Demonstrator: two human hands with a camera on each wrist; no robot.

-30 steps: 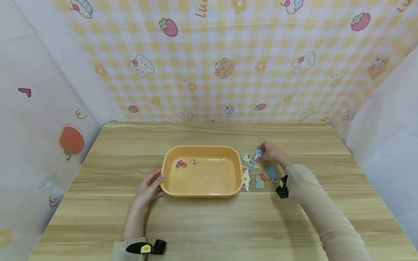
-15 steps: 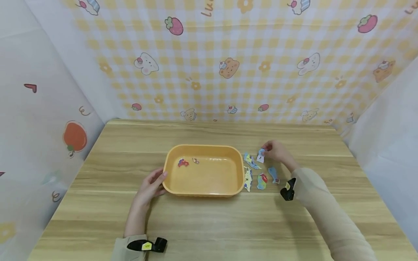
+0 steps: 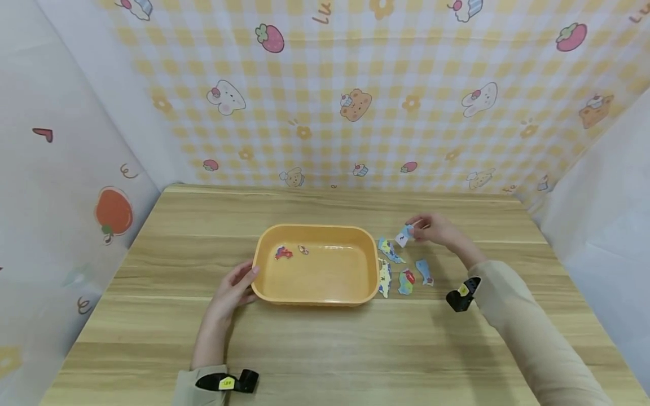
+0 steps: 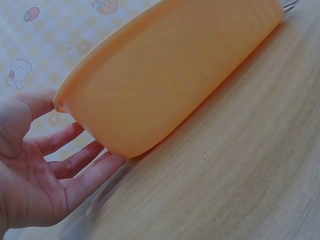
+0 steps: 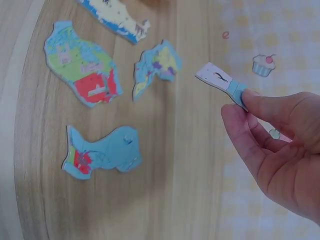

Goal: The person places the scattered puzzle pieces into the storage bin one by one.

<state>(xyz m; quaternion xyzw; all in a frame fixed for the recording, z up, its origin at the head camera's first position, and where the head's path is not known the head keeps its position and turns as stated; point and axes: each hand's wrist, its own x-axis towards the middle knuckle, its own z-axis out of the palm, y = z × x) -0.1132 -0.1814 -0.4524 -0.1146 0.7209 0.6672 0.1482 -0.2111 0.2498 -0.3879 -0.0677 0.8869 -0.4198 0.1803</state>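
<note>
A yellow plastic basin [image 3: 315,282] stands on the table with two small colorful pieces, one mostly red [image 3: 284,253] and one smaller [image 3: 303,250], inside. My left hand [image 3: 233,293] holds its left end, thumb over the rim and fingertips against the outer wall. Between thumb and fingers, my right hand [image 3: 434,230] pinches a blue and white puzzle piece [image 5: 220,80] with a dark squiggle, raised over the table. Below that hand lie a blue piece [image 5: 107,150], a green and red piece [image 5: 82,65], a blue and yellow piece [image 5: 157,65] and a cream piece [image 3: 385,278].
The wood-grain table [image 3: 325,344] reaches back to a yellow checked cloth [image 3: 304,101]. White cloth walls [image 3: 66,225] stand on both sides. Loose pieces lie close along the basin's right end.
My right hand has picked up the blue and white piece, tipped it and shifted it slightly left. My left hand keeps its place at the basin.
</note>
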